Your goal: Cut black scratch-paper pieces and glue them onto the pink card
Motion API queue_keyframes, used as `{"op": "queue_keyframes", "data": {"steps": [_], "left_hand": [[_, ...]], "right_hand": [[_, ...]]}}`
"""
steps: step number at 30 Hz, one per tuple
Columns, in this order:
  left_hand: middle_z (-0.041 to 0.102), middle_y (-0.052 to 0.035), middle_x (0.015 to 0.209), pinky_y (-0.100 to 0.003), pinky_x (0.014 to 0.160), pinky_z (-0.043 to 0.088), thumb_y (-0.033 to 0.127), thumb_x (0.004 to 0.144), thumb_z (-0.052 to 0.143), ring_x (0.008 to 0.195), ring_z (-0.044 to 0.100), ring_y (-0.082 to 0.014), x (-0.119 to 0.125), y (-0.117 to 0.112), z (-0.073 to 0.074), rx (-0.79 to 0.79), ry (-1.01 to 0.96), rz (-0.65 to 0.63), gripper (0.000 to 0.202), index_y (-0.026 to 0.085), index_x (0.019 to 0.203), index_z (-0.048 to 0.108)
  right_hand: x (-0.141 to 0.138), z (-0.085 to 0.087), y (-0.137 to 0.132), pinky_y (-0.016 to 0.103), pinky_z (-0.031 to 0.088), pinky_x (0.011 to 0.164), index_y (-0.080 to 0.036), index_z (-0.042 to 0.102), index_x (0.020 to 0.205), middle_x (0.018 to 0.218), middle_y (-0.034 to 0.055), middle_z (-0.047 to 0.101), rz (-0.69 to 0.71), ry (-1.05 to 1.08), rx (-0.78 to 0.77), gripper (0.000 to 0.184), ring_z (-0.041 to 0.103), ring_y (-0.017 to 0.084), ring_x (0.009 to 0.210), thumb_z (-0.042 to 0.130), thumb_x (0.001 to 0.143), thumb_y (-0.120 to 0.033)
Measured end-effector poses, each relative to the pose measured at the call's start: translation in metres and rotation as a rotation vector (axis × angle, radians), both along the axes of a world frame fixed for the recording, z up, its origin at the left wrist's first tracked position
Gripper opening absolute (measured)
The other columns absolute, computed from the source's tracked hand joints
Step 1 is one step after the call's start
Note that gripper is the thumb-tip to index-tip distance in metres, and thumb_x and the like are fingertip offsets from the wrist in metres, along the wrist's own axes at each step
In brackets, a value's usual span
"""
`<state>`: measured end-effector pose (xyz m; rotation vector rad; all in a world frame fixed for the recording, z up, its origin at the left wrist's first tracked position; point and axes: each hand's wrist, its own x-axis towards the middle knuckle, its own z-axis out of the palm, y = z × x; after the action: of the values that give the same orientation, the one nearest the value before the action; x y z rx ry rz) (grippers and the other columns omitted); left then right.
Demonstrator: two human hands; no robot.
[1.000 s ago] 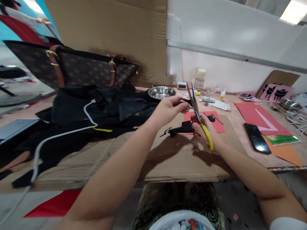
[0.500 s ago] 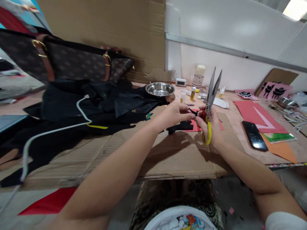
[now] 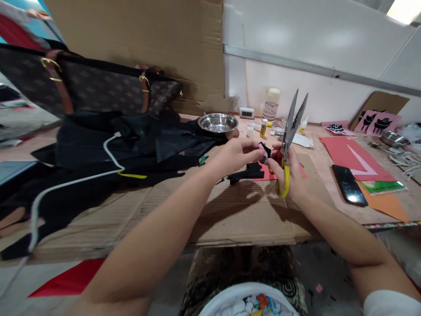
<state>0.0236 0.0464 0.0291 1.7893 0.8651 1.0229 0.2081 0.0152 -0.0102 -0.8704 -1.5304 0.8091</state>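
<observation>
In the middle of the head view my left hand [image 3: 234, 159] is closed, pinching a small black piece [image 3: 265, 150] with some pink showing on it. My right hand [image 3: 295, 173] is wrapped round a pair of scissors [image 3: 289, 127], whose blades point up and stand slightly apart. One handle loop is yellow; a red part shows by the fingers. The right fingertips are close to the black piece; whether they touch it I cannot tell. Beneath the hands a black scrap [image 3: 245, 173] lies over red paper [image 3: 263, 176] on the cardboard [image 3: 230, 215].
Black fabric [image 3: 95, 140] and a patterned bag [image 3: 105, 85] fill the left, with a white cable [image 3: 79, 178] across. Behind the hands are a metal bowl [image 3: 218, 123], a glue stick [image 3: 263, 128] and a jar [image 3: 271, 105]. A phone [image 3: 349, 184] and red sheets [image 3: 348, 151] lie right.
The small black piece has turned in my left fingers, so that pink and a broader black face now show. My right hand still holds the scissors upright.
</observation>
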Motion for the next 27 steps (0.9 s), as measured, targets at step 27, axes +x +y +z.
{"op": "queue_keyframes", "data": {"steps": [27], "left_hand": [[0.073,-0.0022,0.082,-0.030,0.082,0.061,0.037,0.078,0.076,0.080,0.073,-0.0154,-0.017,0.003,0.018,0.135,-0.234,0.162,0.022,0.018,0.079,0.065]], "right_hand": [[0.000,0.007,-0.012,0.039,0.054,0.089,-0.024,0.060,0.117,0.117,0.0084,0.067,0.176,-0.258,-0.224,0.039,0.063,0.023,0.101,0.065,0.091,-0.052]]}}
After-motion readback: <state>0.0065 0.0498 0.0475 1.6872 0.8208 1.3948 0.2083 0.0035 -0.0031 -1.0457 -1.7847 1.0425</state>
